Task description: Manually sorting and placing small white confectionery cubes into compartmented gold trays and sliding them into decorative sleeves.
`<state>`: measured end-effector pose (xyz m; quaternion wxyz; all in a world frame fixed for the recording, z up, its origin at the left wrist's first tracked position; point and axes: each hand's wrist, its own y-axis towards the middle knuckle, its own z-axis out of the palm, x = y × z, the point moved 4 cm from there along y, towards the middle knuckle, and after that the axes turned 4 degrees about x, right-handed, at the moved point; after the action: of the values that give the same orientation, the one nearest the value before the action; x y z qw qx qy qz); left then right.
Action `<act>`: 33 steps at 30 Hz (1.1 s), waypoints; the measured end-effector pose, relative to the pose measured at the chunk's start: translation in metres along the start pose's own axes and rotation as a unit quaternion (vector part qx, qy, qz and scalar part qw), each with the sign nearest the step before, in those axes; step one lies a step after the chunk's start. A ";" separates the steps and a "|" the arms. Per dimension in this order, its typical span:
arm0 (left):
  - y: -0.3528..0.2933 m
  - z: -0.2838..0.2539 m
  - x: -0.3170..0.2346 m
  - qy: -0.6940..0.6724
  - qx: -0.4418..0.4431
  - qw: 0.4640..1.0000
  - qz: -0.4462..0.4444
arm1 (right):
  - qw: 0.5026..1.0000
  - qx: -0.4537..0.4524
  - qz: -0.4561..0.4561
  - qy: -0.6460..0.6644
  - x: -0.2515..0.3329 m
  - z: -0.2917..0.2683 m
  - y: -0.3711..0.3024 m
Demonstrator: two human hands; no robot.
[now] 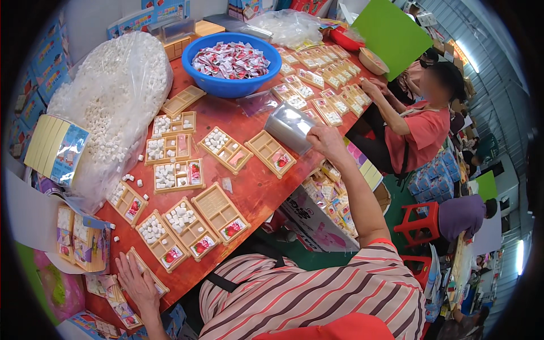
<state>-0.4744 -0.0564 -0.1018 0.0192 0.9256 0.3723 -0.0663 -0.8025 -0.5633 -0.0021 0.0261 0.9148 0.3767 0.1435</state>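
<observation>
My left hand (137,283) lies at the lower left with its fingers stretched out. It rests against a partly hidden compartment tray (152,273). With bent fingers, my right hand (327,141) grips the edge of a shiny, grey, curved see-through piece (288,126); its exact kind is unclear. Just left of that piece is a cream tray (266,148) holding a strawberry-printed packet (280,161) and otherwise bare compartments. More trays sit between my hands, several with small white cubes, such as one tray (182,220) and its neighbour (153,229).
A big clear bag of white cubes (127,73) bulges at the left, beside a blue basin (195,76) of small packets. Rows of filled trays (326,71) cover the far table. A co-worker (411,127) sits at the right. Below my right arm stands a carton (317,221).
</observation>
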 end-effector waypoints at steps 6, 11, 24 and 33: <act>0.000 -0.002 -0.001 -0.001 -0.001 1.000 0.000 | 1.000 0.004 -0.008 -0.018 0.001 0.001 0.000; 0.000 -0.002 -0.003 -0.005 0.000 1.000 -0.002 | 0.993 -0.003 -0.038 -0.114 0.007 0.003 0.000; -0.001 -0.006 0.001 0.005 -0.021 1.000 -0.011 | 0.933 -0.114 0.051 0.338 0.025 -0.035 -0.016; -0.019 -0.055 -0.098 -0.516 -0.032 0.855 0.043 | 0.671 0.209 -0.041 0.710 0.204 0.055 -0.077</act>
<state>-0.5516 -0.1057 -0.0331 0.2407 0.7723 0.2705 -0.5220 -0.7019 -0.3629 -0.0172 -0.4355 0.5018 0.3387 0.6662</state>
